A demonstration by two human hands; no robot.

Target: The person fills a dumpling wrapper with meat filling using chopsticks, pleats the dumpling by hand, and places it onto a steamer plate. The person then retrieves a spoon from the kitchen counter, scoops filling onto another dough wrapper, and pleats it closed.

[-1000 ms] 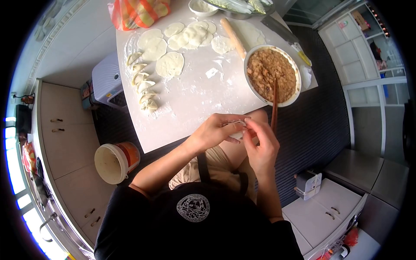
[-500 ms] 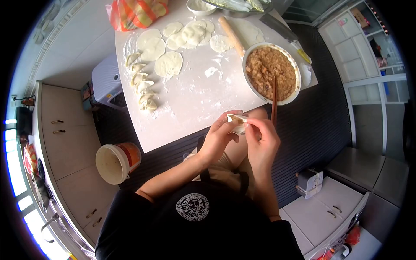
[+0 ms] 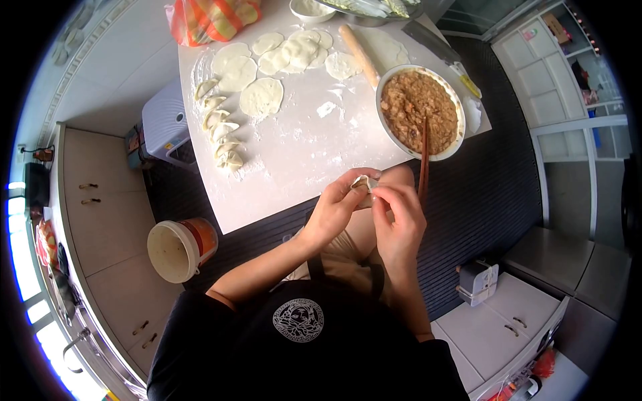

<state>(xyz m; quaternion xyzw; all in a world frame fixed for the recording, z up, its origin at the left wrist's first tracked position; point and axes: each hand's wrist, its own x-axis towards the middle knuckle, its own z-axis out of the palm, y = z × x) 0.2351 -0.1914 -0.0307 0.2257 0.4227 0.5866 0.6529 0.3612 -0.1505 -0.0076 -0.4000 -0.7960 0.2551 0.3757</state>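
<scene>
Both my hands meet just off the table's front edge around one dumpling [image 3: 364,183], its pale wrapper folded up and partly hidden by fingers. My left hand [image 3: 340,202] cradles it from the left, thumb pressed on its side. With thumb and fingertips, my right hand [image 3: 400,217] pinches the wrapper's right edge. Beyond them stands a white bowl of brown minced filling [image 3: 418,110], with a pair of chopsticks [image 3: 424,157] leaning out over its near rim. Flat round wrappers [image 3: 261,97] lie floured on the table, and a row of folded dumplings [image 3: 221,130] runs down its left side.
On the table [image 3: 294,160] are a rolling pin [image 3: 358,56] touching the bowl, a knife [image 3: 441,53] at the right edge, a small bowl [image 3: 311,9] and a red-striped bag [image 3: 214,19]. A bucket [image 3: 175,250] stands on the floor at left; a lilac stool [image 3: 165,123] is behind it.
The wrapper is folded further closed between my fingers. My right hand has shifted slightly left, closer to my left hand.
</scene>
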